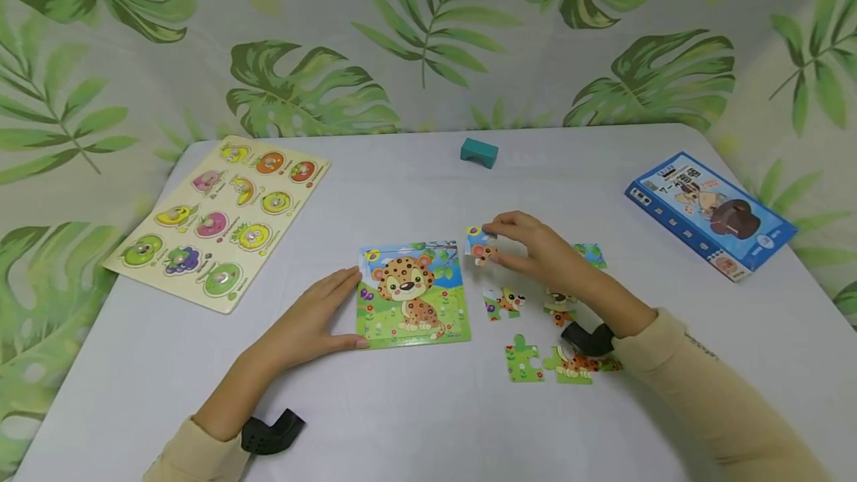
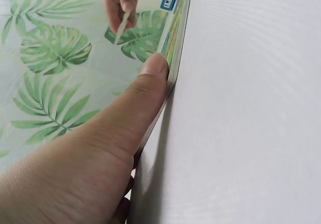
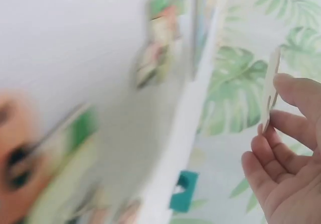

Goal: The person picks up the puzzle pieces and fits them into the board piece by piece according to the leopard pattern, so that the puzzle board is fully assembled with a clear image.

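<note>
My right hand (image 1: 538, 251) pinches a jigsaw piece (image 1: 477, 242) between thumb and fingers. This piece shows blue sky and a spotted ear; the right wrist view catches it edge-on as a thin pale slab (image 3: 271, 91). Just left of it lies a square puzzle board (image 1: 418, 311) with a seated leopard cub picture. Along the board's left edge rests my left hand (image 1: 304, 322), fingers extended, thumb near the bottom corner. The left wrist view shows that thumb (image 2: 145, 91) touching the board's rim. Loose jigsaw pieces (image 1: 524, 363) lie right of the board, some partly hidden under my right arm.
A wooden fruit peg board (image 1: 230, 225) lies at the left. A blue box (image 1: 710, 214) is at the right edge. Near the back edge sits a small teal block (image 1: 479, 151). Leaf-patterned cloth (image 1: 428, 36) hangs behind the white table.
</note>
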A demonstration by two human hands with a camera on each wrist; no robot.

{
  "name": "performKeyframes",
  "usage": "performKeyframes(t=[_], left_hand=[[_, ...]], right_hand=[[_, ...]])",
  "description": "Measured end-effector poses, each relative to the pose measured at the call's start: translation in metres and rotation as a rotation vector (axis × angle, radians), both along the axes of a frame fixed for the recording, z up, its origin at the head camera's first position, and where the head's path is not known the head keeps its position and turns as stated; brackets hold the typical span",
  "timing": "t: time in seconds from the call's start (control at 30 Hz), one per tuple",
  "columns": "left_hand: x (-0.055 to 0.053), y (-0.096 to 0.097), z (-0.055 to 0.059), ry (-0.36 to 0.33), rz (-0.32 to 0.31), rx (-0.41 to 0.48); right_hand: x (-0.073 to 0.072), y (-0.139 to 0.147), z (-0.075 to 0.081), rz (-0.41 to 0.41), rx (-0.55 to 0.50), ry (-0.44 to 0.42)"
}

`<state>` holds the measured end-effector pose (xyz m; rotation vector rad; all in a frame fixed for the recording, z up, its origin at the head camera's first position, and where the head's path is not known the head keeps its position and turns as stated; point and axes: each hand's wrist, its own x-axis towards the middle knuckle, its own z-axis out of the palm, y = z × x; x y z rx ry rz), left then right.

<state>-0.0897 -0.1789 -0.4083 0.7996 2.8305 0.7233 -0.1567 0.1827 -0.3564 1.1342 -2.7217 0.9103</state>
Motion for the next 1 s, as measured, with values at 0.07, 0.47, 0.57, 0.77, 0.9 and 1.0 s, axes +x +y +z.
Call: performKeyframes(t=[0.07, 0.47, 0.57, 0.77, 0.9, 1.0], left_hand=[[0.000, 0.000, 0.000, -0.001, -0.001, -0.002], [-0.001, -0.001, -0.002, 0.006, -0.009, 0.020], [-0.001, -0.001, -0.001, 0.005, -0.012, 0.018], [-0.001, -0.001, -0.002, 0.007, -0.011, 0.014], [-0.001, -0.001, -0.002, 0.013, -0.010, 0.016], [-0.001, -0.001, -0.003, 0.012, -0.006, 0.010]], right_hand=[[0.003, -0.010, 0.008, 0.007, -0.030, -0.003], [0.007, -0.094, 0.010, 0.092, -0.134, -0.007], [0.005, -0.108, 0.001, 0.083, -0.135, -0.034], [0.003, -0.124, -0.014, 0.046, -0.043, -0.132], [0.001, -0.128, -0.021, 0.041, 0.046, -0.174], [-0.001, -0.129, -0.027, 0.044, 0.084, -0.176]])
